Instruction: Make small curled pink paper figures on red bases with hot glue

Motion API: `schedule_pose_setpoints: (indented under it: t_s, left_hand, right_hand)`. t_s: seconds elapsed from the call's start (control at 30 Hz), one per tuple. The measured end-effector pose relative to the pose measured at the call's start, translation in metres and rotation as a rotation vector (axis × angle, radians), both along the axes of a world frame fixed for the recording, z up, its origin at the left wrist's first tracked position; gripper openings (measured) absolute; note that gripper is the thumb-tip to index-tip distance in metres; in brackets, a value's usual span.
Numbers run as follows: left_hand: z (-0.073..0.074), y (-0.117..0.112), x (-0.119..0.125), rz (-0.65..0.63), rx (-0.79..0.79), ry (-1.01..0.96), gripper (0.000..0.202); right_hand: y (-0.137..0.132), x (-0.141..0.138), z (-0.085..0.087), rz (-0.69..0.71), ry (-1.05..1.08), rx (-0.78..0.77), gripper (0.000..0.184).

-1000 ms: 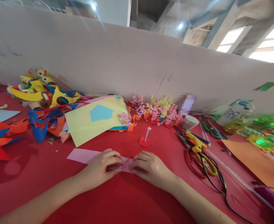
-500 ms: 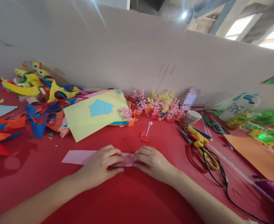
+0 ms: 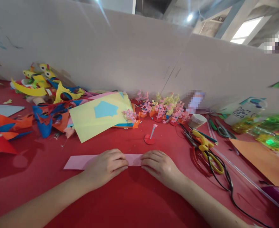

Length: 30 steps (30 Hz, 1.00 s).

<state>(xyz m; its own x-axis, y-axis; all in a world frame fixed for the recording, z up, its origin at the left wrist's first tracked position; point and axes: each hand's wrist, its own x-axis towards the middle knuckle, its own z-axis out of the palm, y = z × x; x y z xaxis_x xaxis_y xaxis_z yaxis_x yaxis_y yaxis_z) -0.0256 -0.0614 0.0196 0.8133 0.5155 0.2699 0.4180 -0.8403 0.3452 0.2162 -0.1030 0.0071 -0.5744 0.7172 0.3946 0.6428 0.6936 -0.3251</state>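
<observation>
A long pink paper strip [image 3: 79, 161] lies flat on the red table [image 3: 134, 199] in front of me. My left hand [image 3: 105, 166] rests on its middle with the fingers curled down and pressing on it. My right hand [image 3: 160, 166] presses the strip's right end, fingers bent onto the paper. A short stretch of pink shows between the two hands. Just beyond them stands a small red disc with a pink stick [image 3: 150, 137].
Yellow paper with a blue shape [image 3: 99, 117] and coloured paper scraps [image 3: 44, 104] lie at the left. Small curled paper pieces [image 3: 163, 110] line the grey partition. Scissors and a glue gun [image 3: 203, 145] with a black cord lie right, beside orange paper [image 3: 260, 158].
My hands have moved slightly apart, and the pink paper between them, crumpled before, now lies flat and straight.
</observation>
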Motion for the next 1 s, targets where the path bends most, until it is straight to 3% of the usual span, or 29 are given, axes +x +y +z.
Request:
schedule_pose_setpoints:
  t_s: [0.23, 0.47, 1.0]
  left_hand:
    - [0.000, 0.003, -0.004, 0.059, -0.082, -0.089, 0.014]
    - [0.000, 0.006, -0.009, 0.211, -0.314, -0.116, 0.011]
    - [0.007, 0.004, -0.006, 0.297, -0.253, -0.004, 0.016]
  right_hand:
    - [0.000, 0.009, -0.002, -0.191, 0.084, -0.115, 0.006]
    - [0.006, 0.024, -0.001, -0.273, 0.152, -0.293, 0.007]
    - [0.007, 0.024, -0.001, -0.386, 0.042, -0.305, 0.013]
